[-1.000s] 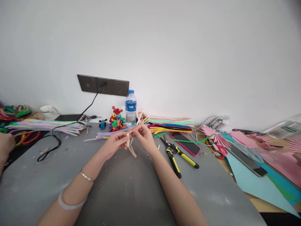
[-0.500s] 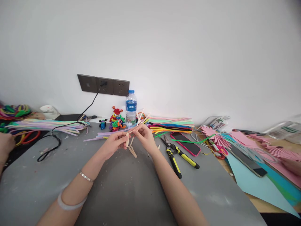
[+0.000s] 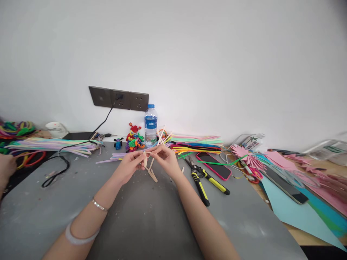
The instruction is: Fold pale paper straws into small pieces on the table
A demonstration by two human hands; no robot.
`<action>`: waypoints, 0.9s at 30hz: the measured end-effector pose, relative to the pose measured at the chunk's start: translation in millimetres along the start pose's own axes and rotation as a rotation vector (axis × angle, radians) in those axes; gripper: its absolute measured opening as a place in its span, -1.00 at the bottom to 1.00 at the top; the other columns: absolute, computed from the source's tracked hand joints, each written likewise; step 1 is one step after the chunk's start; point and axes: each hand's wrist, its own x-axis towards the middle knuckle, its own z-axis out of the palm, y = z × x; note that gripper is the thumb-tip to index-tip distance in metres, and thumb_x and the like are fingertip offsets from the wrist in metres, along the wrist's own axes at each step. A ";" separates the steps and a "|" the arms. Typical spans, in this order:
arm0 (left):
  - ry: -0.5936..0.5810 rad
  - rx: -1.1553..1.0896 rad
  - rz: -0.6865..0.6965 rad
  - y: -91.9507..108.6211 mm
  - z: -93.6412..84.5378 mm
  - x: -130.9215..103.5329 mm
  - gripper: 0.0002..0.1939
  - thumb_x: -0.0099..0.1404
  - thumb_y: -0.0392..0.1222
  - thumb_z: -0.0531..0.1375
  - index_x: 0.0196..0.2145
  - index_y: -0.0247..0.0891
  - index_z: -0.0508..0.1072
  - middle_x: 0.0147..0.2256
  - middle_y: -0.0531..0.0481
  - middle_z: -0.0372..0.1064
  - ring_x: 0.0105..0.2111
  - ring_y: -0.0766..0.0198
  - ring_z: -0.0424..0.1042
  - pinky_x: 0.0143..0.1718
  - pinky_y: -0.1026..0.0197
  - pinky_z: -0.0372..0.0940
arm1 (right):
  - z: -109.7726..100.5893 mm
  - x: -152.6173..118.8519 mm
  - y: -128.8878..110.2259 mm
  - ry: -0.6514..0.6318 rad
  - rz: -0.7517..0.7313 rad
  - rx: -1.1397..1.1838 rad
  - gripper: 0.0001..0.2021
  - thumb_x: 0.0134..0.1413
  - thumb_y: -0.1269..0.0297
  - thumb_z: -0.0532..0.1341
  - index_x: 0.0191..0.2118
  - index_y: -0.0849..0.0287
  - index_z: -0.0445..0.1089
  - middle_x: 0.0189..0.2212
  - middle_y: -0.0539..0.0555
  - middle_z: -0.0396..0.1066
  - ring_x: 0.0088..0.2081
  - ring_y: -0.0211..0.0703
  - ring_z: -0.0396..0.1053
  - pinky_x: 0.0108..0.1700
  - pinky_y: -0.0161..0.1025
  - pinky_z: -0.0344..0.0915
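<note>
My left hand (image 3: 130,167) pinches a cream pipe cleaner (image 3: 153,176) between thumb and fingers above the grey table. Close beside it, my right hand (image 3: 165,157) is closed with its fingertips on the same piece. The pipe cleaner is bent, with a folded loop hanging below and between the hands, and pale ends rise behind the right fingers. The exact grip points are partly hidden by the fingers. Right of my right hand lie pliers-like cutters (image 3: 201,174) with black and yellow handles, their handles spread.
Behind the hands stand a water bottle (image 3: 150,124) and small pipe cleaner figures (image 3: 135,139). Bundles of coloured pipe cleaners (image 3: 200,146) lie along the wall. A pink-edged phone (image 3: 214,166) is at right. A black cable (image 3: 65,164) crosses the left. Another person's hand (image 3: 7,169) shows at left.
Both hands stay together in nearly the same place. The left fingers have shifted slightly on the pipe cleaner, and its hanging loop has turned a little.
</note>
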 end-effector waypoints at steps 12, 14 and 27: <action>0.189 -0.129 0.023 -4.9 0.4 4.1 -0.73 0.00 -0.05 0.40 -0.41 -0.29 0.53 -0.51 0.07 0.38 -0.53 0.42 0.31 -0.48 0.35 0.25 | 5.0 -1.2 -9.9 -0.095 -0.173 -0.331 -0.87 0.12 0.30 0.23 -0.44 0.12 0.39 -0.11 0.15 0.45 -0.04 -0.06 0.40 0.03 -0.03 0.28; 0.211 -0.162 0.020 -5.0 0.6 4.8 -0.72 -0.02 -0.07 0.41 -0.39 -0.29 0.53 -0.50 0.07 0.40 -0.53 0.42 0.32 -0.44 0.33 0.28 | 4.7 -1.3 -9.4 -0.109 -0.185 -0.351 -0.88 0.13 0.31 0.22 -0.42 0.12 0.39 -0.09 0.15 0.43 -0.03 -0.06 0.39 0.04 -0.03 0.28; 0.278 -0.128 0.052 -7.7 -5.0 7.5 -0.70 -0.01 -0.03 0.40 -0.39 -0.27 0.49 -0.46 0.05 0.44 -0.47 0.36 0.38 -0.52 0.36 0.19 | 4.5 -1.3 1.4 -0.110 -0.251 -0.509 -0.88 0.16 0.26 0.21 -0.20 0.07 0.47 -0.19 0.14 0.44 -0.11 -0.10 0.41 -0.05 -0.13 0.35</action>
